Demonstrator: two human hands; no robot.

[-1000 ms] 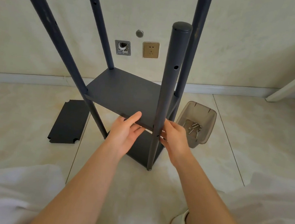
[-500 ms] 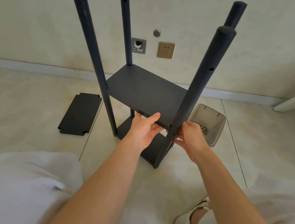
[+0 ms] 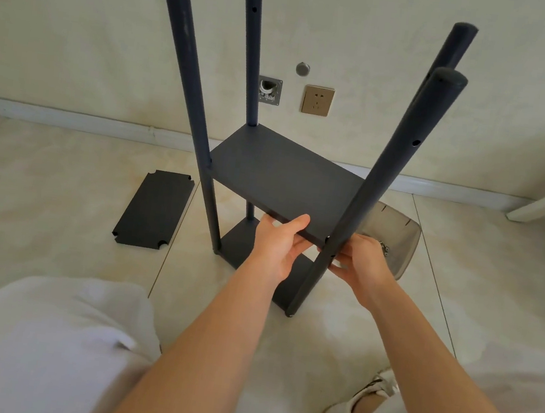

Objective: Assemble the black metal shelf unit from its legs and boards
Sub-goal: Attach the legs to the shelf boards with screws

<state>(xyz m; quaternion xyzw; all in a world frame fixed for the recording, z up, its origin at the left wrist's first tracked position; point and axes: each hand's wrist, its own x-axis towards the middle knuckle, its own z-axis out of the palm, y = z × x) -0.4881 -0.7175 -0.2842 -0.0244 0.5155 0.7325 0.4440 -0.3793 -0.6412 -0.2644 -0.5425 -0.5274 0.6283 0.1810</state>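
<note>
four black legs stand upright at centre frame, joined by a raised middle board and a bottom board beneath it; a spare board lies flat at left.

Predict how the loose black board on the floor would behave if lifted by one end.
The loose board looks thin and flat, so probably light. Being metal, it likely stays stiff, not floppy. Its notched corners might give fingers purchase.
</note>
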